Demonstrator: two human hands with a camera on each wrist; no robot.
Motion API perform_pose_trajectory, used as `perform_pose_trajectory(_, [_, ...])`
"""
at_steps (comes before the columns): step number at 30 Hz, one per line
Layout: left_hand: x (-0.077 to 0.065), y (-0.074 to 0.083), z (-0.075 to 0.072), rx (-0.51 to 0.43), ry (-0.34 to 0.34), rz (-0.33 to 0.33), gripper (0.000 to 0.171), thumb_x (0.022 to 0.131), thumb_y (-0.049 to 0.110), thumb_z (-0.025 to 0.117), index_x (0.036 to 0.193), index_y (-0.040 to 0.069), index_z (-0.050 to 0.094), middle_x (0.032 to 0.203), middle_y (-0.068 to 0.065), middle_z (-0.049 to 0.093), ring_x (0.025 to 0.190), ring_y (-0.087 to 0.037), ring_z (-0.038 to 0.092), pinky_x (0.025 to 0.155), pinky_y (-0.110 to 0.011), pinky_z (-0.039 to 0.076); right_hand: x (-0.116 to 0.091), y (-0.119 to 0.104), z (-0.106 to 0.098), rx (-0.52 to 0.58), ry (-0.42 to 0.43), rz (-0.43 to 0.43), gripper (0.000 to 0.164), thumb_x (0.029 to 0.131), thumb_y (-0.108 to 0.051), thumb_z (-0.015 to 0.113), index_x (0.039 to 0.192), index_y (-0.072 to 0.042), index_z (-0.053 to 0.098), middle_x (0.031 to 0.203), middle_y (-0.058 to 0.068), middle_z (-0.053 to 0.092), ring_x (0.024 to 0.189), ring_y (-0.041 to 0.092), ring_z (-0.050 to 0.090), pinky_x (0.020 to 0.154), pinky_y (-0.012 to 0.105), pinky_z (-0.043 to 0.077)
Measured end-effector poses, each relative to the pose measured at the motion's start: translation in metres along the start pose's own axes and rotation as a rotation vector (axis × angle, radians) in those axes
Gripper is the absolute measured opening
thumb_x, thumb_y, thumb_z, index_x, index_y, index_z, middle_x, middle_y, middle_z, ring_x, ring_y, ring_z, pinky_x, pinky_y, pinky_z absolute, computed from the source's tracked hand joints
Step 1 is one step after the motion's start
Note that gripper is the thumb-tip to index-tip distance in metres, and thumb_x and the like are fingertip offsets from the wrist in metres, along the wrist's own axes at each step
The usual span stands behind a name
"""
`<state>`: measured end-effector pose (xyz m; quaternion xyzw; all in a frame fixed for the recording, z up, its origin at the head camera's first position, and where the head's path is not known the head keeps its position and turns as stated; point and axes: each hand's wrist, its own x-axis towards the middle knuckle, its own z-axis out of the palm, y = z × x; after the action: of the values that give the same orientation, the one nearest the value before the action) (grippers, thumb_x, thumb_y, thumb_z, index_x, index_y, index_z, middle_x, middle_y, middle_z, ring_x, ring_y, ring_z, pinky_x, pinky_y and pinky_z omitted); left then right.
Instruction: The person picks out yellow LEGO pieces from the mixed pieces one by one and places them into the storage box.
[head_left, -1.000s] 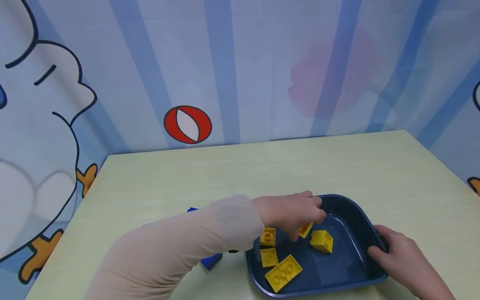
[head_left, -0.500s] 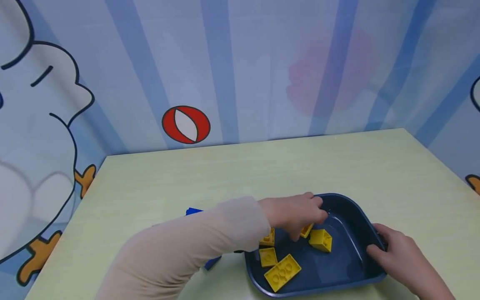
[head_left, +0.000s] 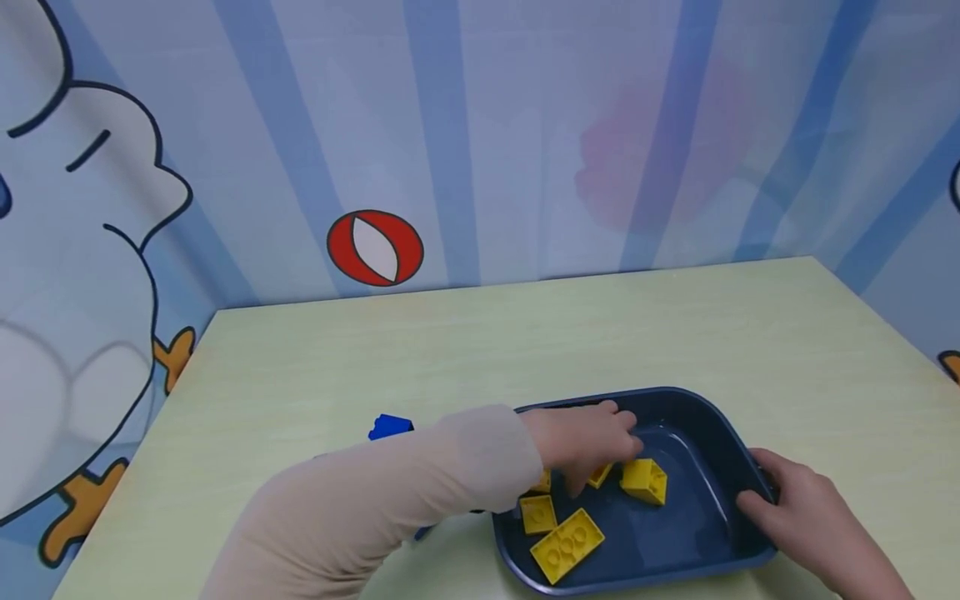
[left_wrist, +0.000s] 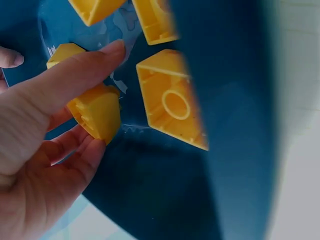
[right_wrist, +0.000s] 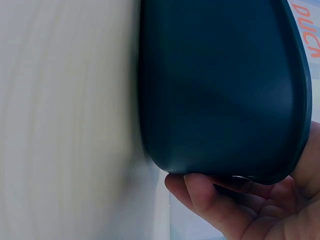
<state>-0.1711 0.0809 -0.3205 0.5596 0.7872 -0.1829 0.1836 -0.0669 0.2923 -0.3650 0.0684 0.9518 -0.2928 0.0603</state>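
A small yellow plastic building brick [left_wrist: 95, 111] is pinched between the thumb and curled fingers of the left hand [head_left: 581, 437], just above the floor of a dark blue plastic tray [head_left: 720, 467] with rounded corners. The tray's right rim is gripped by the right hand [head_left: 802, 508], whose fingers [right_wrist: 210, 197] are curled under the edge and against the outer wall. Around the held brick, more yellow plastic bricks are seen lying in the tray: a tilted one [head_left: 643, 481] just right of the left hand, a small square one [head_left: 537, 513] and a longer studded one [head_left: 567, 544] near the front left, and one lying hollow side up [left_wrist: 172, 105] close by. The tray is set on a pale green table [head_left: 480, 350], and a blue plastic brick [head_left: 390, 427] is seen on the table behind the beige sleeve [head_left: 375, 508].
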Motion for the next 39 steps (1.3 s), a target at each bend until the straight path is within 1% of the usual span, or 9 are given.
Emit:
perform_pose_trajectory(3, [0.0002,-0.0010,0.0020,-0.007,-0.016,-0.002,0.070,0.069,0.032,0.080,0.131,0.026,0.050,0.125,0.006,0.045,0.106,-0.011,0.039,0.089,-0.017,0.037,-0.0001,-0.0007,-0.0011,-0.002,0.000,0.000,0.043,0.082,-0.006,0.057,0.119,0.014,0.050,0.094,0.018,0.066,0.077,0.019,0.062,0.069,0.041,0.052])
perform_pose_trajectory(8, [-0.0009,-0.0011,0.0053,-0.026,-0.039,-0.001,0.072,0.069,0.029,0.081,0.133,0.026,0.048,0.131,0.005,0.043,0.111,-0.011,0.039,0.093,-0.018,0.037,0.0011,-0.0035,-0.0022,0.012,-0.031,0.030,0.045,0.082,-0.007,0.055,0.121,0.015,0.047,0.097,0.020,0.065,0.079,0.020,0.062,0.070,0.041,0.052])
perform_pose_trajectory(15, [-0.0004,-0.0011,0.0089,-0.012,-0.032,0.016,0.073,0.068,0.028,0.082,0.133,0.026,0.048,0.130,0.005,0.043,0.111,-0.011,0.039,0.094,-0.018,0.036,0.0012,-0.0037,-0.0027,0.002,-0.035,0.032,0.045,0.082,-0.007,0.055,0.121,0.015,0.047,0.097,0.020,0.065,0.080,0.022,0.063,0.071,0.043,0.052])
perform_pose_trajectory(23, [-0.0025,-0.0013,0.0089,-0.023,-0.031,0.041,0.072,0.069,0.025,0.082,0.133,0.026,0.049,0.129,0.005,0.043,0.109,-0.011,0.038,0.092,-0.017,0.037,0.0008,-0.0040,-0.0027,-0.010,-0.022,0.023,0.045,0.082,-0.007,0.056,0.120,0.015,0.048,0.096,0.020,0.065,0.079,0.022,0.062,0.072,0.044,0.051])
perform_pose_trajectory(30, [-0.0050,-0.0012,0.0064,-0.075,-0.035,0.057,0.060,0.069,0.019,0.082,0.122,0.029,0.055,0.123,0.005,0.043,0.105,-0.010,0.037,0.086,-0.015,0.039,0.0016,-0.0034,-0.0023,-0.003,-0.026,0.027,0.045,0.082,-0.007,0.055,0.120,0.015,0.047,0.095,0.019,0.065,0.079,0.021,0.062,0.071,0.043,0.052])
perform_pose_trajectory(35, [-0.0062,-0.0006,0.0045,-0.072,-0.032,0.063,0.058,0.069,0.018,0.082,0.119,0.030,0.057,0.121,0.006,0.042,0.103,-0.010,0.036,0.084,-0.015,0.039,0.0022,-0.0019,-0.0015,-0.003,-0.032,0.033,0.047,0.082,-0.008,0.055,0.121,0.016,0.046,0.097,0.021,0.065,0.080,0.022,0.062,0.071,0.043,0.052])
perform_pose_trajectory(39, [-0.0068,-0.0002,0.0038,-0.063,-0.031,0.067,0.053,0.068,0.017,0.083,0.114,0.028,0.058,0.116,0.006,0.043,0.101,-0.010,0.036,0.081,-0.014,0.039,0.0024,-0.0016,-0.0012,-0.001,-0.038,0.038,0.048,0.082,-0.009,0.055,0.122,0.016,0.045,0.098,0.022,0.064,0.081,0.022,0.062,0.072,0.043,0.052])
